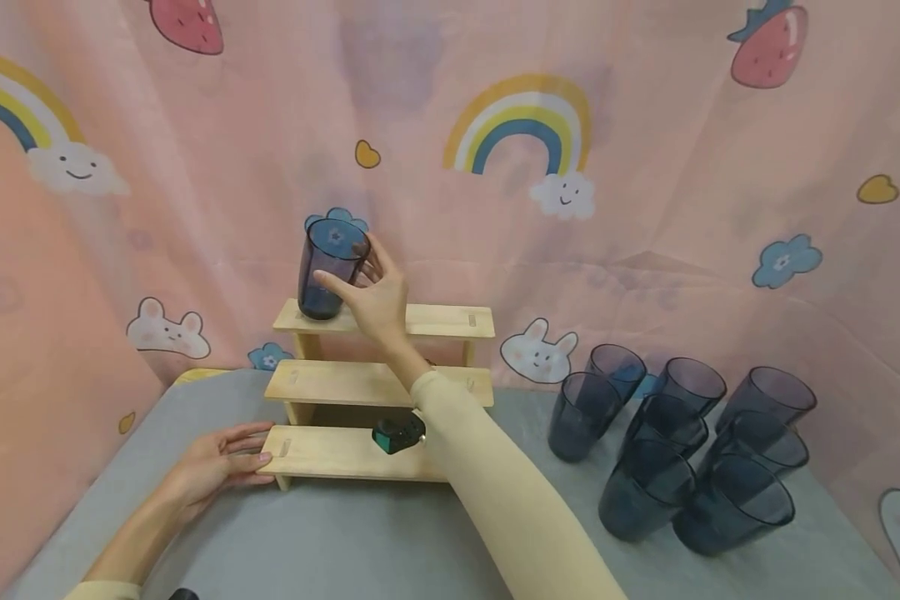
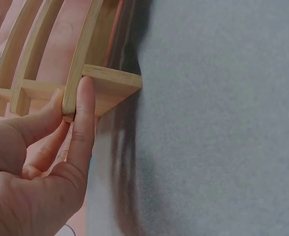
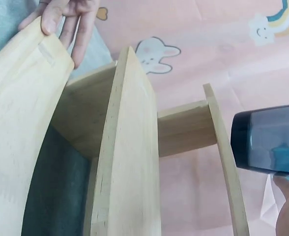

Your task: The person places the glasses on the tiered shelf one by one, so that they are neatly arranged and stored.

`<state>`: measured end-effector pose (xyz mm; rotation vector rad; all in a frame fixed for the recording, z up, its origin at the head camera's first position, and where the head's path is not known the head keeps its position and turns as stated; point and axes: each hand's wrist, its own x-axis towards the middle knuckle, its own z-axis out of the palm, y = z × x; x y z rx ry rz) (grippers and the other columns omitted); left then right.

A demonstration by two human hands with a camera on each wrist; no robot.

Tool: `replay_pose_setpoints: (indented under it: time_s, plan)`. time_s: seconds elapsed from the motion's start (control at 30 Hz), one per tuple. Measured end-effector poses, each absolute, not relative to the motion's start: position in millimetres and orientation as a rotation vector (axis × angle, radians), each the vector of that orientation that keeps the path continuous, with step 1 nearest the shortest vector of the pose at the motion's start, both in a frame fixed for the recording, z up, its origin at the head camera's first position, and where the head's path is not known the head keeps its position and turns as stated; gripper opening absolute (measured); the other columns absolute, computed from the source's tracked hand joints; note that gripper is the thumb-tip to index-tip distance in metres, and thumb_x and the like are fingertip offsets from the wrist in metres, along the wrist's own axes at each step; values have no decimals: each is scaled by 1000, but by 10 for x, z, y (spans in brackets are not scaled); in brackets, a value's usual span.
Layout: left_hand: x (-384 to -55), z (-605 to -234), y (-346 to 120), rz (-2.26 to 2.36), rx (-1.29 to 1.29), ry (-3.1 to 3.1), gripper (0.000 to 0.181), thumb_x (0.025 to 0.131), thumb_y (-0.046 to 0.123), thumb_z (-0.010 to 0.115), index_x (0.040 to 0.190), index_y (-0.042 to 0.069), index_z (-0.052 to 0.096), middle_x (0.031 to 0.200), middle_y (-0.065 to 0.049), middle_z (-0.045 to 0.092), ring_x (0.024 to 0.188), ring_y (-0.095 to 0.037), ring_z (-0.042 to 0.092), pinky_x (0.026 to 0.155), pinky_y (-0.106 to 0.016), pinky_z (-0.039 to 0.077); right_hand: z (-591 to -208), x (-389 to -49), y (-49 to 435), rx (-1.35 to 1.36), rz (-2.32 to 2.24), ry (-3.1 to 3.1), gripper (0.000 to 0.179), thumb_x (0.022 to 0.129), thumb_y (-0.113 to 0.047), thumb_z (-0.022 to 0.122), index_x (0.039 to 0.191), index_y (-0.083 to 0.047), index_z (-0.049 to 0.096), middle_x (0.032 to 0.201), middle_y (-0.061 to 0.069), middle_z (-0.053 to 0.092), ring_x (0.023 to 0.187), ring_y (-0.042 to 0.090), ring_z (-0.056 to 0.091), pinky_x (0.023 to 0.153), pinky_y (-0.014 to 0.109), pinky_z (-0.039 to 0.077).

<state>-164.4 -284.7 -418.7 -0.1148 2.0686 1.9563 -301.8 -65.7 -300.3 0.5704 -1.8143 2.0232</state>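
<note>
A three-tier wooden stand (image 1: 345, 382) stands on the grey cloth against the pink backdrop. My right hand (image 1: 381, 302) grips a dark blue tinted glass (image 1: 321, 283), thumb on the near side and fingers round the right side. Upright, the glass has its base right at the left end of the top tier (image 1: 442, 320). In the right wrist view the base of the glass (image 3: 267, 140) overlaps the top board's edge. Down at the left, my left hand (image 1: 208, 465) pinches the left end of the lowest tier (image 2: 78, 88), thumb above and fingers beneath.
Several more tinted glasses (image 1: 648, 487) stand grouped upright on the right side of the grey cloth (image 1: 330, 542). A small black device (image 1: 399, 433) sits at my right wrist, over the lowest tier. Behind everything hangs the patterned pink cloth (image 1: 682, 167).
</note>
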Motion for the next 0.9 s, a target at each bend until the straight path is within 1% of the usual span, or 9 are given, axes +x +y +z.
replay_pose_setpoints:
  time_s: [0.1,0.2,0.3,0.4,0.5,0.67,0.73,0.9]
  plan:
    - [-1630,-4193,-2845,1966,-129,2064,71,92,1,66,148,-13,25,140,-33,42,99,-24,67,86,-43,58,-3018,-3023,-696,581,2012,-1831,84,76,-9,85,147,-4,43,135,13,58,123,24,56,99,27,51]
    - [-1631,-4190,-2846,1976,-147,2058,71,92,1,67,148,-12,25,140,-32,42,99,-24,67,86,-44,58,-3002,-3039,-696,622,1990,-1859,83,76,-9,85,148,-4,42,137,13,56,124,23,56,98,26,51]
    - [-1634,-4190,-2846,1974,-141,2057,71,92,1,66,148,-12,24,141,-34,40,100,-24,66,87,-44,58,-2971,-3062,-674,664,1971,-1913,83,77,-11,85,148,-6,42,140,13,54,125,21,55,99,26,50]
    - [-1634,-4191,-2841,1977,-134,2054,71,93,1,66,148,-12,24,142,-35,38,101,-24,66,87,-44,58,-2936,-3094,-647,709,1960,-1997,82,79,-15,84,149,-11,41,143,10,51,127,18,53,101,23,48]
    - [-1632,-4198,-2841,1978,-126,2049,71,93,0,64,148,-13,22,142,-36,37,101,-25,66,88,-44,58,-2887,-3118,-633,746,1928,-2102,82,80,-21,83,150,-15,41,146,7,48,129,17,51,102,21,47]
    - [-1638,-4211,-2858,1983,-119,2037,71,93,1,65,149,-13,22,141,-35,38,101,-25,66,88,-44,57,-2812,-3128,-678,806,1871,-2249,85,81,-25,83,152,-21,37,149,6,44,132,21,49,104,23,45]
    - [-1637,-4210,-2856,1987,-111,2035,72,93,1,65,149,-13,22,141,-36,37,101,-25,66,88,-44,57,-2798,-3123,-704,821,1860,-2283,86,82,-26,82,153,-21,34,151,6,42,134,22,47,105,24,45]
    - [-1636,-4215,-2853,2005,-126,2030,71,93,0,64,149,-12,23,140,-34,40,101,-24,66,88,-44,57,-2783,-3100,-738,807,1847,-2335,87,85,-29,79,155,-20,29,154,6,37,136,24,44,106,27,44]
